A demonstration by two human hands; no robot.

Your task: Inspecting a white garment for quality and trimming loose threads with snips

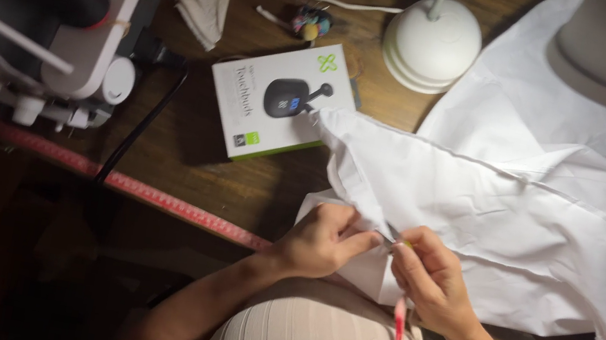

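Two hands meet at the lower middle of the frame, right at the near edge of the white fabric [524, 234]. The left hand [320, 239] is closed on a fold of the cloth, thumb and forefinger pinching it tight. The right hand [429, 279] is closed round a small metal tool [391, 238]; only its tip shows between the fingers, and I cannot tell for sure what kind it is, though it looks like a seam ripper or small snips. A red cord [399, 328] hangs below that hand.

To my eye, this fine work at the seam goes best with the cloth held taut by the left pinch, the tool tip kept shallow and slid along the stitch line, not down into the weave, in short strokes.

The tool's long axis runs on a slant, its tip aimed up and left toward the left thumb. The fabric spreads from the hands to the right edge and upper right, its folds running roughly left to right.

A white box [282, 100] lies at upper middle, a lamp base [431, 45] beside it, a sewing machine [31, 14] at upper left, and a red measuring tape [149, 193] along the wooden table [236, 175] edge.
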